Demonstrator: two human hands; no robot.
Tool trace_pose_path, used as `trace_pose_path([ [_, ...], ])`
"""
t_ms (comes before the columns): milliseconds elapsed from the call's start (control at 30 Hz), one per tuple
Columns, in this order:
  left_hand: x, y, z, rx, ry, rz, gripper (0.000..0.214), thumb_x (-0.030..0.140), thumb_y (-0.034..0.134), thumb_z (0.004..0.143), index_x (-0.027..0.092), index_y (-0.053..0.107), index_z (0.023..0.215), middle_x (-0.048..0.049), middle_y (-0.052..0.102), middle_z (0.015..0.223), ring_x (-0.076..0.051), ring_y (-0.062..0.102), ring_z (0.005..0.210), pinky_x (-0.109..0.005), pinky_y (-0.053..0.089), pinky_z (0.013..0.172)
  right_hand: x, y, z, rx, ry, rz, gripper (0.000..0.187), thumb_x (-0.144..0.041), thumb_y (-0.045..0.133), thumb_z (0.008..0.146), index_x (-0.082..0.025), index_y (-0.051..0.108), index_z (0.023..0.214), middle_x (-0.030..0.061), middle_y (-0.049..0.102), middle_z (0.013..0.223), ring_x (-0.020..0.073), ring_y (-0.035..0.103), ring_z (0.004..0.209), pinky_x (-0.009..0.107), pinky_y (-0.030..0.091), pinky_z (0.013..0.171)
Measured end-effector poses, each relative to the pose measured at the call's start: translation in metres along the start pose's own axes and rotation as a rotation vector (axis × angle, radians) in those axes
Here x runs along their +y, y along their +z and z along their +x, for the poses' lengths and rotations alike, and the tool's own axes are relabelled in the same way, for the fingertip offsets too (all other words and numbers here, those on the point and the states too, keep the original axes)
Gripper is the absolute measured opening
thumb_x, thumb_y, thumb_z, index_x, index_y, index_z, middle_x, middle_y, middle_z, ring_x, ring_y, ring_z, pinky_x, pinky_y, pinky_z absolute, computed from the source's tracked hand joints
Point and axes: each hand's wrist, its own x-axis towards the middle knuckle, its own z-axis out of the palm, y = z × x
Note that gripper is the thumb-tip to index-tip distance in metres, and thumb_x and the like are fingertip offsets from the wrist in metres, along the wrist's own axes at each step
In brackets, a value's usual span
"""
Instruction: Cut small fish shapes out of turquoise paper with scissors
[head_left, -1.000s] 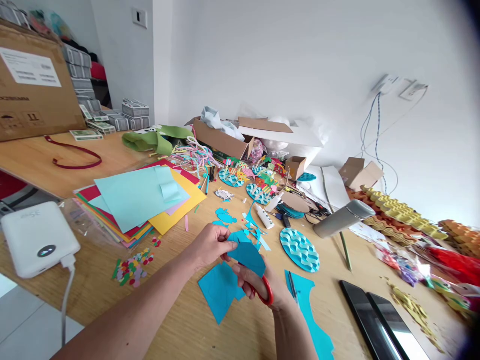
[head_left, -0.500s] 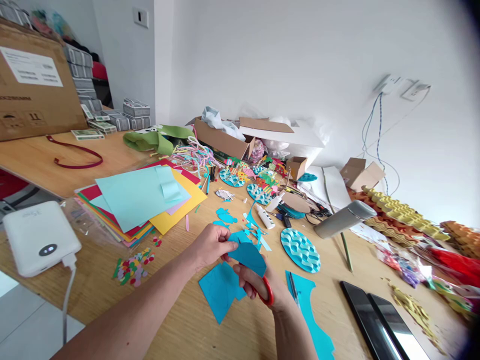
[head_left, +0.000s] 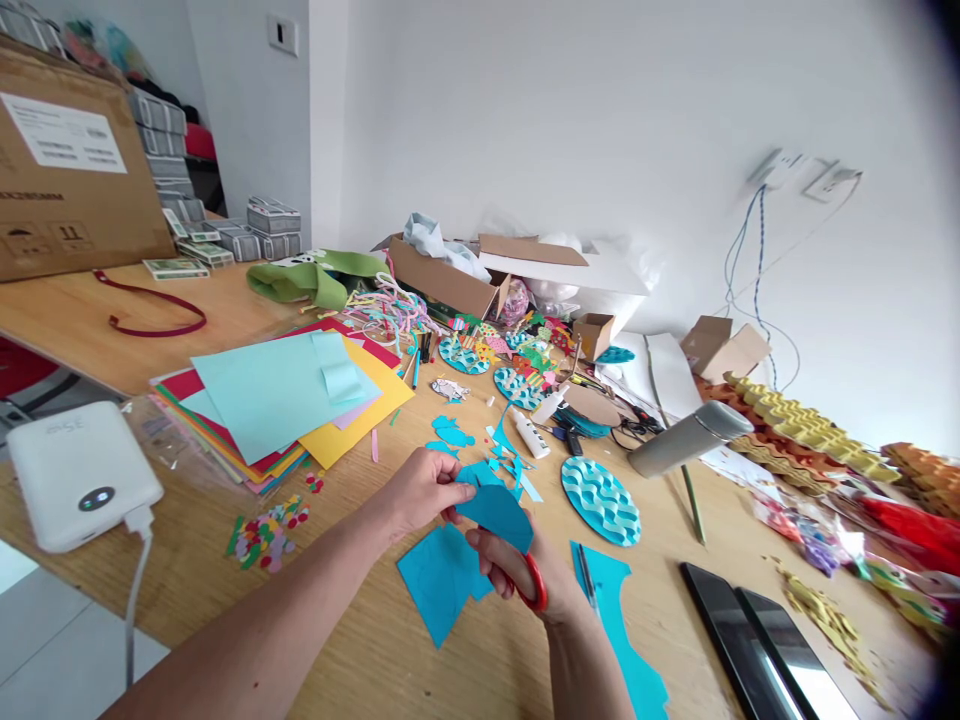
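Observation:
Between my hands is a piece of blue paper with a curved edge. My left hand pinches its left end between thumb and fingers. My right hand is closed on a pair of scissors with red handles; the paper hides the blades. Below lies a blue sheet with faint drawn lines. Just beyond my hands are blue paper scraps and small blue cut-outs. To the right, a pen rests on a larger cut blue sheet.
A wavy-patterned blue oval, a glue bottle and a grey cylinder lie to the right. Two dark phones are nearer me. On the left are coloured sheets, paper confetti and a white power bank.
Almost nothing differs. Both hands, the blue paper and the scissors stay in nearly the same place.

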Motion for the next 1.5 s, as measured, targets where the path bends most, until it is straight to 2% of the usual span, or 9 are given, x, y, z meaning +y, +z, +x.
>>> trace_pose_path([
  [267,-0.001,0.000,0.001,0.003,0.005,0.006,0.027,0.038,0.065,0.065,0.012,0.062,0.071,-0.0014,0.061,0.060,-0.013,0.058,0.050,-0.024,0.045,0.050,0.000,0.000,0.000,0.010,-0.008,0.002,0.035,-0.048,0.066,0.076,-0.019,0.053,0.062,-0.0041,0.048,0.042,0.0080,0.041,0.034,0.021,0.034,0.036],
  [533,-0.003,0.000,0.003,0.019,0.056,0.008,0.026,0.038,0.064,0.069,0.013,0.058,0.071,-0.0008,0.059,0.062,-0.013,0.058,0.054,-0.025,0.048,0.052,0.000,-0.003,-0.002,0.016,-0.001,-0.046,0.042,-0.049,0.069,0.075,-0.018,0.052,0.053,-0.0026,0.048,0.040,0.0073,0.042,0.034,0.020,0.032,0.037],
  [767,-0.003,0.000,0.003,0.017,0.055,-0.017,0.029,0.041,0.066,0.068,0.012,0.060,0.072,-0.0023,0.062,0.064,-0.013,0.058,0.056,-0.026,0.050,0.053,-0.005,0.001,-0.001,0.041,0.052,0.000,0.040,-0.050,0.072,0.070,-0.018,0.052,0.057,-0.0033,0.051,0.043,0.0073,0.042,0.035,0.020,0.035,0.037],
  [967,-0.003,0.001,0.002,0.016,0.053,-0.029,0.031,0.042,0.067,0.067,0.013,0.058,0.069,-0.0019,0.060,0.061,-0.014,0.058,0.057,-0.028,0.051,0.054,-0.011,0.001,-0.001,0.011,0.010,-0.025,0.041,-0.053,0.070,0.070,-0.018,0.052,0.058,-0.0043,0.049,0.041,0.0077,0.042,0.035,0.020,0.035,0.037],
  [1233,-0.004,0.001,0.003,0.021,0.048,-0.035,0.032,0.043,0.068,0.065,0.013,0.057,0.068,-0.0011,0.058,0.060,-0.013,0.056,0.055,-0.028,0.051,0.053,0.000,0.001,0.000,0.040,0.004,-0.050,0.039,-0.053,0.068,0.073,-0.018,0.055,0.064,-0.0045,0.049,0.040,0.0084,0.043,0.035,0.021,0.036,0.038],
  [1500,-0.003,0.000,0.002,0.023,0.039,-0.048,0.032,0.042,0.068,0.065,0.013,0.059,0.070,-0.0021,0.061,0.062,-0.014,0.057,0.056,-0.027,0.050,0.053,-0.005,0.004,0.000,0.021,-0.008,-0.023,0.042,-0.051,0.067,0.074,-0.018,0.053,0.054,-0.0029,0.048,0.040,0.0074,0.040,0.034,0.021,0.034,0.036],
])
